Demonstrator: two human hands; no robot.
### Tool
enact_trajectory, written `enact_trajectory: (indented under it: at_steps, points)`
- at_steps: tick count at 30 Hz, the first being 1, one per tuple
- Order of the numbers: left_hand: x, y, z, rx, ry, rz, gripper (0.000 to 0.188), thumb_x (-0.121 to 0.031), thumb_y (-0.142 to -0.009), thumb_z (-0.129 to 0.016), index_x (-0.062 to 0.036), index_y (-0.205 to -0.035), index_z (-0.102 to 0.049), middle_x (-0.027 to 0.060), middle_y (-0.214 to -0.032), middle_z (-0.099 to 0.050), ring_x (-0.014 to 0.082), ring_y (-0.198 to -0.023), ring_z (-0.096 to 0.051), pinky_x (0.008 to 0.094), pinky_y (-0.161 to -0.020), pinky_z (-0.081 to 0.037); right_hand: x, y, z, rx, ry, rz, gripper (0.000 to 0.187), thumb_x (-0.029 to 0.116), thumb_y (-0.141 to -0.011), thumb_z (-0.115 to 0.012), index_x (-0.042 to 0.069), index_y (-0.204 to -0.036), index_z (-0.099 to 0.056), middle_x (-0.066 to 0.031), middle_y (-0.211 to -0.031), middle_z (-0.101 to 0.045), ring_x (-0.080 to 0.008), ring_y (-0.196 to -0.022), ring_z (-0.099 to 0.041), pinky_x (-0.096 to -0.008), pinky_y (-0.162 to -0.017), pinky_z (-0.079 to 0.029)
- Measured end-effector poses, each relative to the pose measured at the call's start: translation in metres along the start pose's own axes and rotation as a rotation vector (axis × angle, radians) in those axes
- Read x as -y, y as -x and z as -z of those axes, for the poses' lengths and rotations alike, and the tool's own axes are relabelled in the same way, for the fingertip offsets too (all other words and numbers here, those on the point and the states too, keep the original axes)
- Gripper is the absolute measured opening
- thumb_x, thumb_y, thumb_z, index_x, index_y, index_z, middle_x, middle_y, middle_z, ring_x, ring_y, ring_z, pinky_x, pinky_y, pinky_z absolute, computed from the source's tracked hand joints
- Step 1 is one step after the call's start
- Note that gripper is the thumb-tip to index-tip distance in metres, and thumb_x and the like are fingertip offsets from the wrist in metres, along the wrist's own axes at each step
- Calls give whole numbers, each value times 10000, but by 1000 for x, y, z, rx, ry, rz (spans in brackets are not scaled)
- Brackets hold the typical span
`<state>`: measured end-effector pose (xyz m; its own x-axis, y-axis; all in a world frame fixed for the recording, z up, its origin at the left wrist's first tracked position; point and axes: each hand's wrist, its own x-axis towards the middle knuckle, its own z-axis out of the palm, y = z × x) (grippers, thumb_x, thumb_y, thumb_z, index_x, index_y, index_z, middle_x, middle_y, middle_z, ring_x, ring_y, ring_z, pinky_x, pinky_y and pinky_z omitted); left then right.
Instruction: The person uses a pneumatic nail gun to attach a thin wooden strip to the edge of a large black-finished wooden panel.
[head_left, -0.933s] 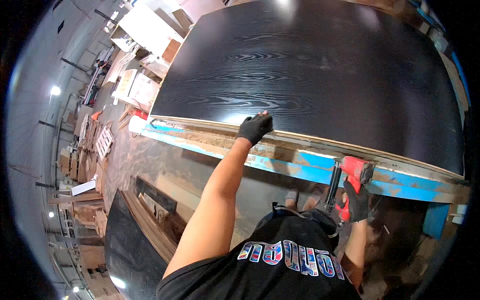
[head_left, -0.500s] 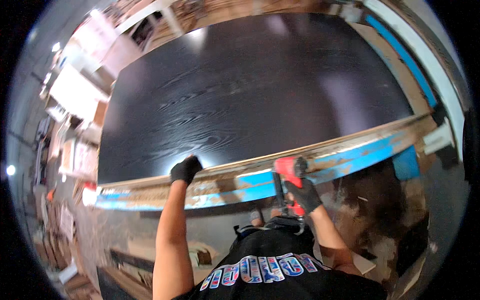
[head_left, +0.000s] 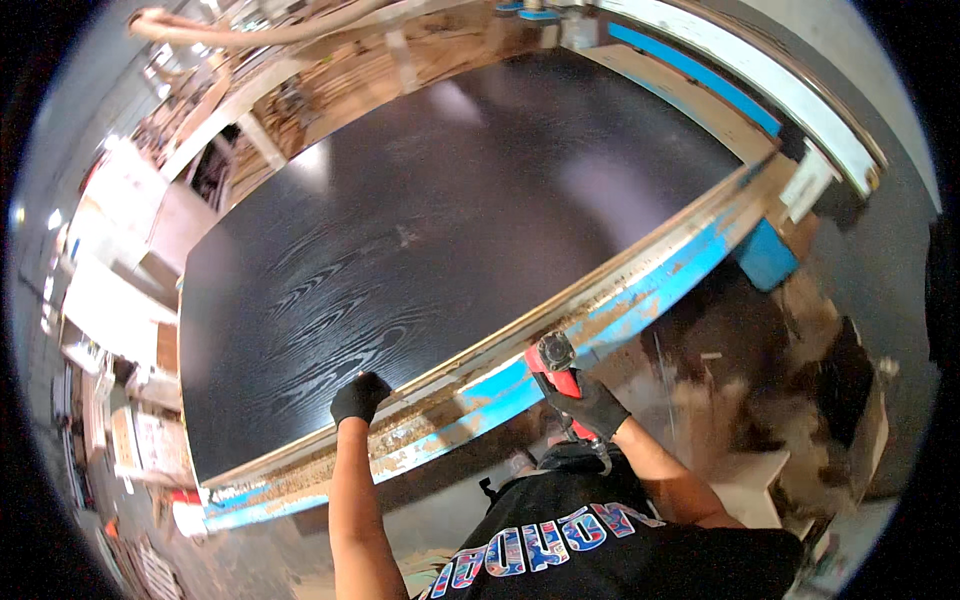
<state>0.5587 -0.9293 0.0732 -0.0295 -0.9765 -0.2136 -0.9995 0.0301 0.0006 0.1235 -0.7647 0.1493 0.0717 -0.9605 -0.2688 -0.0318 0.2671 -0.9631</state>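
Note:
A large black wood-grained board [head_left: 470, 220] lies flat on a worn blue frame [head_left: 500, 393] in front of me. At its near edge rests my left hand [head_left: 360, 398] in a black glove, fingers curled closed; whether they pinch the edge or a small item is hidden. My right hand [head_left: 598, 405], also gloved in black, is closed round the grip of a red nail gun [head_left: 563, 382] with a round black cap. A hose fitting hangs from the foot of its grip. The gun is close to the near side of the frame, right of my left hand.
A white beam [head_left: 740, 80] runs along the far right, beside a blue strip [head_left: 695, 75]. Below the frame's right end hangs a blue block [head_left: 767, 255]. Pale panels [head_left: 120, 300] stand at left, and a thick hose [head_left: 270, 38] crosses the far left.
My view has turned, so the board and frame now slant up to the right. The nail gun is still in my right hand; my left hand stays at the board's near edge.

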Motion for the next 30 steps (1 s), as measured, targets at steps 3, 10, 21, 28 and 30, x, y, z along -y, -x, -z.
enact_trajectory:
  at_steps: [3, 10, 21, 28, 30]
  points:
    - [-31, 17, 43, 13, 63, -86, 364, -497, -880, -451, -201, -904, -662, 145, -904, -689, 397, -813, -651, 506, -661, -503, 9, 35, 8, -114, 63, -20, 390, 238, -828, -690, 69, -1160, -573, -41, -886, -615, -134, -753, -579, -302, -687, -487]
    - [23, 13, -42, -253, 139, -197, 356, -427, -844, -613, -170, -1083, -552, 146, -1312, -529, 367, -1128, -548, 471, -826, -494, -24, 92, 33, -374, -79, -224, 310, 362, -831, -685, 94, -974, -622, 7, -705, -580, -100, -626, -543, -267, -590, -449]
    - [-38, 69, 21, -312, 209, 239, 391, -391, -853, -607, -111, -1121, -661, 193, -1155, -629, 376, -1076, -585, 451, -919, -460, -35, 175, 115, -656, -172, -74, 292, 268, -819, -698, 71, -1021, -621, -14, -726, -603, -118, -660, -573, -286, -617, -471]
    - [-172, 67, 53, -698, 517, -79, 344, -276, -870, -631, 1, -1073, -653, 190, -1153, -620, 341, -1109, -561, 420, -974, -421, -22, 194, 199, -547, 169, -22, 455, 177, -750, -692, 42, -1164, -561, -97, -932, -639, -188, -814, -601, -348, -752, -492]
    - [-221, 64, 59, -707, 498, -140, 324, -271, -864, -639, -14, -1059, -663, 182, -1139, -628, 331, -1088, -575, 420, -952, -435, 7, 201, 225, -512, 61, 25, 459, 158, -755, -690, 51, -1179, -550, -81, -930, -633, -184, -803, -595, -345, -743, -493]
